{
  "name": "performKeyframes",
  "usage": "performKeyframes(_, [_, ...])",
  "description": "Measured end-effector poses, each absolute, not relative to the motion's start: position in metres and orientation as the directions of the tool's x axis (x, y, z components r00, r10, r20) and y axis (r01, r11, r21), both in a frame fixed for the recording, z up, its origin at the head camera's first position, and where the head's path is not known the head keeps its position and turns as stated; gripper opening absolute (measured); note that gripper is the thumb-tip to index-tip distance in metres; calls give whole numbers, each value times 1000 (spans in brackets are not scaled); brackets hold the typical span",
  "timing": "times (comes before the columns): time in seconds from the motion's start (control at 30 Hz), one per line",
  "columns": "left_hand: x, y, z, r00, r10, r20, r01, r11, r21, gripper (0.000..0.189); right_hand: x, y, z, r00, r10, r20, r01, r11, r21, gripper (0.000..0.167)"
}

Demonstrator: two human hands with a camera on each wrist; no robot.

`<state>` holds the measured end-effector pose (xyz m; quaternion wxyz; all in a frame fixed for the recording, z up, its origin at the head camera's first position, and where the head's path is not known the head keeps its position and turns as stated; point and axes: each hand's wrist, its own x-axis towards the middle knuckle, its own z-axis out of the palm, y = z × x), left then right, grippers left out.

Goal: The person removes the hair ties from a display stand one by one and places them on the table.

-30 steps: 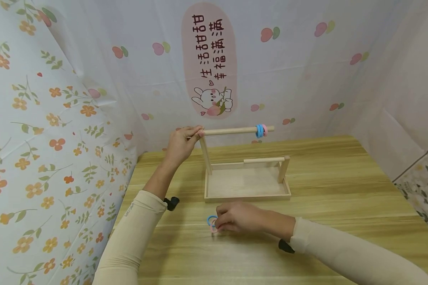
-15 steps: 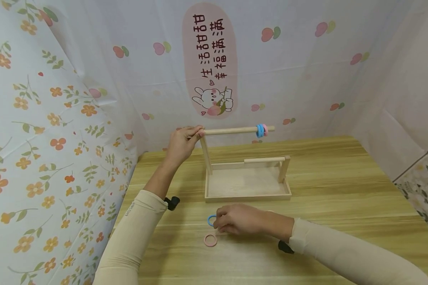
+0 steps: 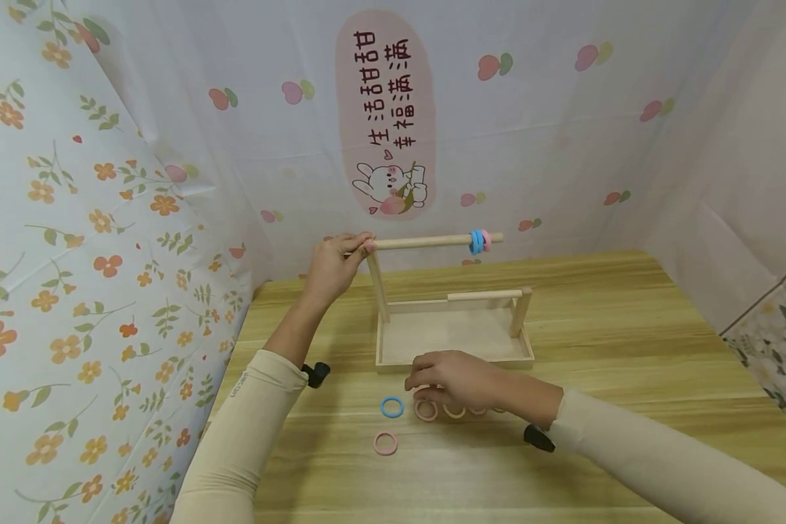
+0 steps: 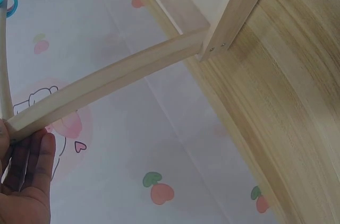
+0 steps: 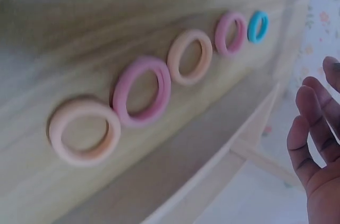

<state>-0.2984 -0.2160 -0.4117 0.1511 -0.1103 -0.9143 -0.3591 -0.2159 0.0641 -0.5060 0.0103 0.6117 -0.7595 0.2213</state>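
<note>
My left hand [image 3: 335, 266] pinches the top corner of the rack [image 3: 378, 287]. My right hand [image 3: 455, 380], fingers [image 5: 314, 123] relaxed, hovers by the rings [image 5: 121, 94] on the wood-grain desk [image 3: 465, 487]. Beyond both hands hangs a fruit-print cloth [image 3: 537, 160]; left of them, a flowered cloth [image 3: 72, 255].

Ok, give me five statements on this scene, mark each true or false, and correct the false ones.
1. The left hand holds the tall post near its top. True.
2. The right hand grips one of the loose rings. False: its fingers hold nothing.
3. A pink ring sits nearest the free end of the upper rod. True.
4. The loose rings lie inside the tray. False: they lie on the table, in front of it.
5. The lower rod carries no ring. True.
</note>
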Motion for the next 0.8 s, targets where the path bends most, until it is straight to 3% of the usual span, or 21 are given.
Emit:
performKeyframes(0.57, [-302,-216,-410,-926,81,368,308,724,617,38,-253,94,-464,-306,-834,459,-943,197,-269,17])
performKeyframes(0.8, [-300,-215,-412,-930,71,361,297,725,621,38,-264,104,-451,-273,-796,540,-958,172,-231,22])
